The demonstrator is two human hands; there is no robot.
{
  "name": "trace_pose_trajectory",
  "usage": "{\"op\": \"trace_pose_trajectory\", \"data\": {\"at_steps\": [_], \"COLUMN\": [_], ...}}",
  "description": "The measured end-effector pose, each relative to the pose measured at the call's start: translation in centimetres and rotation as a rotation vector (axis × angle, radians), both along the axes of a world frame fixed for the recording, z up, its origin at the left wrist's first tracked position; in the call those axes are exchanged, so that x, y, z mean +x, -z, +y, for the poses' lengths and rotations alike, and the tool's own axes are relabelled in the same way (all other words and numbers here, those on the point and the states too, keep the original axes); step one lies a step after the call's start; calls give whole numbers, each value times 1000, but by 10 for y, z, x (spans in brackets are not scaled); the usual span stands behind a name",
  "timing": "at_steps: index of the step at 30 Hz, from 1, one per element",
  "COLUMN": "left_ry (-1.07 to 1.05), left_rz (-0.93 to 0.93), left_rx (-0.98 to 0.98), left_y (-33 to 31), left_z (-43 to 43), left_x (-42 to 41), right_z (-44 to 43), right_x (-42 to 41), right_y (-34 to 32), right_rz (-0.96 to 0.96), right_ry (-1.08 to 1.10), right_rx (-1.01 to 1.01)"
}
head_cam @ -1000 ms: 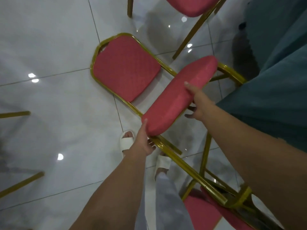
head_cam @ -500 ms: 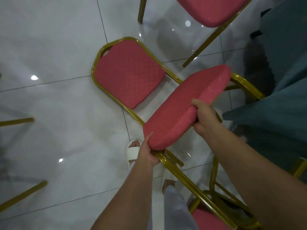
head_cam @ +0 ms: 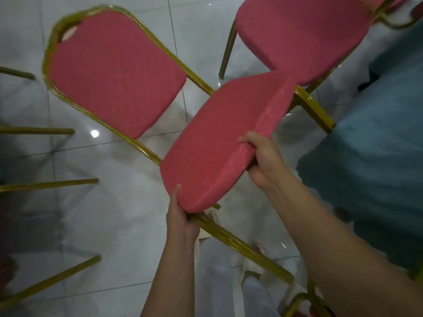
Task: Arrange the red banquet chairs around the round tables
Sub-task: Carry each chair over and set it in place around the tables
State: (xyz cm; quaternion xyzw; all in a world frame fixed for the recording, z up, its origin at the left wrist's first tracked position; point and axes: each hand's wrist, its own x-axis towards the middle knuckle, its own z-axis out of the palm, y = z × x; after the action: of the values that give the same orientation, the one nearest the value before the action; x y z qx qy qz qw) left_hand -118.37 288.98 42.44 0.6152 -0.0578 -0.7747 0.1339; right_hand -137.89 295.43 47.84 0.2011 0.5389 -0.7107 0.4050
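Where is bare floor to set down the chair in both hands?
Free: bare tile between the gold legs at left and the left hand on the held chair. Crowded at right: second chair and teal tablecloth, near the right hand.

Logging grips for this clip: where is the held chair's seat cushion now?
The seat cushion sits mid-frame in the head view, left hand gripping its near corner, right hand its right edge.
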Motion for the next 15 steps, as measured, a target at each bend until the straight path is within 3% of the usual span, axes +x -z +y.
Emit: {"op": "trace_pose_trajectory", "data": {"at_steps": [4,9,13,15], "left_ry": [84,568,825,934], "left_rz": [-12,-127,-192,-241], "left_rx": [-213,-226,-92,-114], "left_y": [-3,20,32,21], "left_z": [33,99,149,168], "left_x": [-12,-12,-29,-41], "right_z": [50,142,206,235], "right_x": [-22,-48,-50,-40], "right_y": [11,40,35,17], "right_rz": [-113,-183,5,88], "right_ry": [-54,-150,-169,-223], "right_rx": [-61,254,525,563]}}
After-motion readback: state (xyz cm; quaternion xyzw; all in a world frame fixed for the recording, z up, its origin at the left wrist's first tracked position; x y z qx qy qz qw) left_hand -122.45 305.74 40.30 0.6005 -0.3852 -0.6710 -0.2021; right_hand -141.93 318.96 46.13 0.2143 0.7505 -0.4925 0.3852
